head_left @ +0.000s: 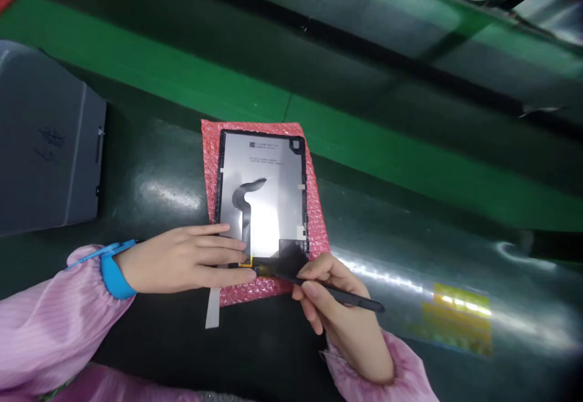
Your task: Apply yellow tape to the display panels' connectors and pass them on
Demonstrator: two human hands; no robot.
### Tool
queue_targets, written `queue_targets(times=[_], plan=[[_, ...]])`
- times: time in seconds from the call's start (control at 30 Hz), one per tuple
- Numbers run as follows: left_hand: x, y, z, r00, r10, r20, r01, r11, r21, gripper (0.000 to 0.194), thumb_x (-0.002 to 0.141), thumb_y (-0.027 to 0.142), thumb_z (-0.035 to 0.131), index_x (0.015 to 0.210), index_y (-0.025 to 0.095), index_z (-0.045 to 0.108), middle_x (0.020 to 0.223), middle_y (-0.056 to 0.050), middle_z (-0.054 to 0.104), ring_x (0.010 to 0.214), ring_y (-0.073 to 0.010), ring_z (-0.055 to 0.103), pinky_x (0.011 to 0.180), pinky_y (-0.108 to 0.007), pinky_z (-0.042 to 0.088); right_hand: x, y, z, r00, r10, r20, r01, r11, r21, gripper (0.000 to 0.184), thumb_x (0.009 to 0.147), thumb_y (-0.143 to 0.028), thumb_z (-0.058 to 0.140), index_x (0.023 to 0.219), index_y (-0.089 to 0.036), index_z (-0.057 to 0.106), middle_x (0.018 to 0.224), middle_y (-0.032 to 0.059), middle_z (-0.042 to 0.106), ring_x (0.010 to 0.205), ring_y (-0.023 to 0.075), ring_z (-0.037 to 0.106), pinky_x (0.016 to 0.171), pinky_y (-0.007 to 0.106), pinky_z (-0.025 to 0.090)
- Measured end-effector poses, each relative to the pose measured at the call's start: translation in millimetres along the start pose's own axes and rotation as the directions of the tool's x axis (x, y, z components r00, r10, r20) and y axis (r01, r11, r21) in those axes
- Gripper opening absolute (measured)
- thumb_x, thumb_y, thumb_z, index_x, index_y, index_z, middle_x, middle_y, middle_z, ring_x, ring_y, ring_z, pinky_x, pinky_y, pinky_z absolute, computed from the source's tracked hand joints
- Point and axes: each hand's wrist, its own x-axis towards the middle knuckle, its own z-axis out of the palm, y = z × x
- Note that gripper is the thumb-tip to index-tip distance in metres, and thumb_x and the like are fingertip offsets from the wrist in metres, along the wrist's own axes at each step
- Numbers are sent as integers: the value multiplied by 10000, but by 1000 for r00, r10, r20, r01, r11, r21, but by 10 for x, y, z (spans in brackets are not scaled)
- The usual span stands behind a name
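Observation:
A tablet screen panel [268, 189] lies back side up on a pink bubble-wrap sheet [314, 207], its black flex cable [246, 204] curving down the grey back. My left hand [191, 259] rests flat on the panel's near left corner, fingers pressing by a small yellow part [246, 262]. My right hand [339, 308] holds a thin black stick tool [346, 296] like a pen, its tip at the black patch [291, 256] on the panel's near edge. A blue wrist strap [112, 268] sits on my left wrist.
The sheet lies on a dark green conveyor belt [410, 256]. A grey box [45, 147] stands at the left. A white strip [213, 308] pokes out below the bubble wrap. Yellow tape [458, 320] marks the belt at the right. Green rails [182, 80] run behind.

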Motion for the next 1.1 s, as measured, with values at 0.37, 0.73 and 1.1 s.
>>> queue_targets(times=[0.37,0.73,1.1], plan=[[16,-79,-55,999,-31,41,33,999,-42,534,985,109,480,1479,310,451,1375,-24,639,1385,-206,496,1249,-421,270,-46,-9,248,989,-71,-128,52,987,-149,165,826,-215,776,773,-213,620,720,25,765,525,160,718,335,170,512],[38,-67,-63,996,-84,32,87,987,-132,588,960,102,540,1485,346,437,1384,-26,632,1378,-208,504,1244,-438,282,8,3,219,982,-159,-98,137,971,-198,145,804,-171,786,767,-219,655,706,26,781,434,157,688,301,182,512],[28,-78,-56,996,-56,66,60,996,-62,540,993,127,473,1501,299,404,1400,-42,619,1444,-194,411,1250,-422,262,-34,-10,121,933,-252,-257,243,968,-69,149,850,-236,771,816,-249,627,740,7,776,479,154,702,275,160,453]])
